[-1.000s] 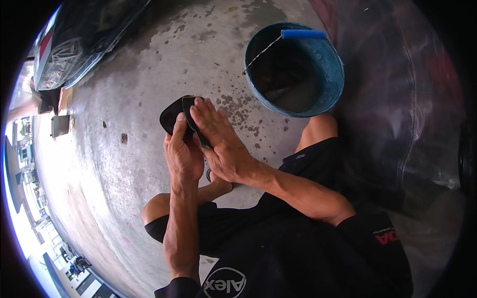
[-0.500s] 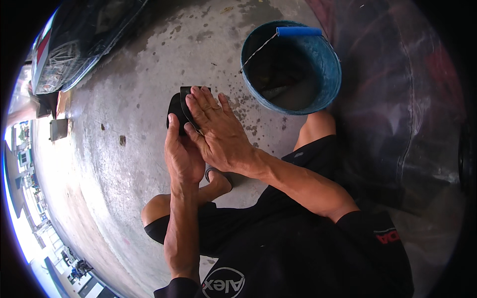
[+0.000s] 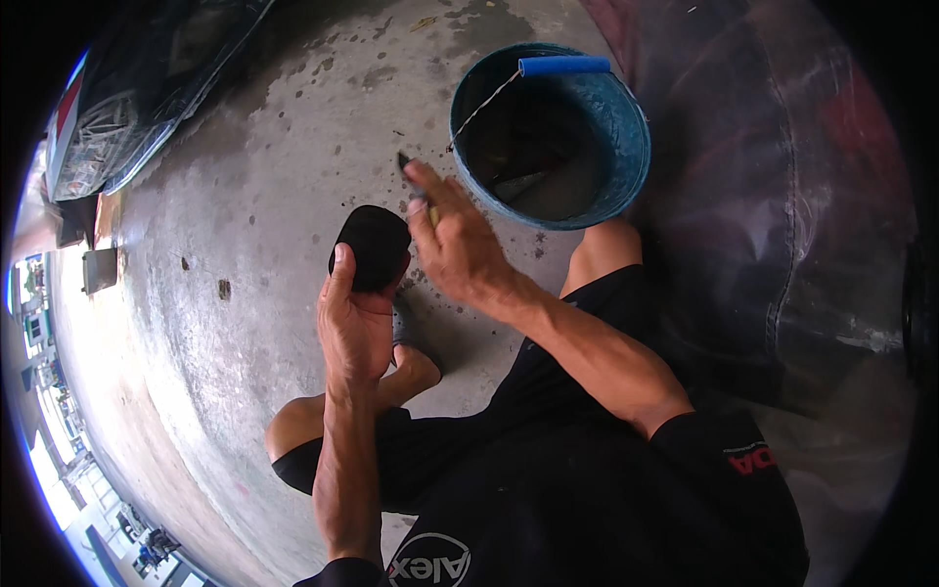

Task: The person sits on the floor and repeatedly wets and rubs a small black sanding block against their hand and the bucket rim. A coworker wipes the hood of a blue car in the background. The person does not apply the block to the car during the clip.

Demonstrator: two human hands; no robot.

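1. Black rounded piece point(image 3: 374, 245): in the left hand point(image 3: 357, 328), raised over the floor, left of the bucket. Thumb lies on its near left edge; the supporting fingers are mostly hidden behind it.
2. Right hand point(image 3: 465, 249): just beside the piece, apparently apart from it. It pinches a thin dark sheet point(image 3: 404, 163) between thumb and fingers; motion blur hides the exact grip.
3. Handling, judged: piece probably light, since one hand bears it; likely stiff, as its outline shows no sag. Surface looks matt; wetness cannot be told, so slipping is possible. Fragility unknown.
4. Hold, judged: the edges, thumb on the near rim and fingers beneath, leave most of the broad face free. The sheet is probably light and flexible; best pinched flat along its edge.
5. Surroundings: blue bucket point(image 3: 631, 117) ahead and to the right, murky liquid inside, handle with a blue grip point(image 3: 564, 66) lying across its opening. Bare knee point(image 3: 606, 254) close to its near side.
6. Obstructions: bucket and knee limit room rightward; the foot point(image 3: 419, 364) is below the hands. Plastic-like sheeting point(image 3: 734, 205) fills the right side. Concrete floor point(image 3: 254, 342) carries dark spots.
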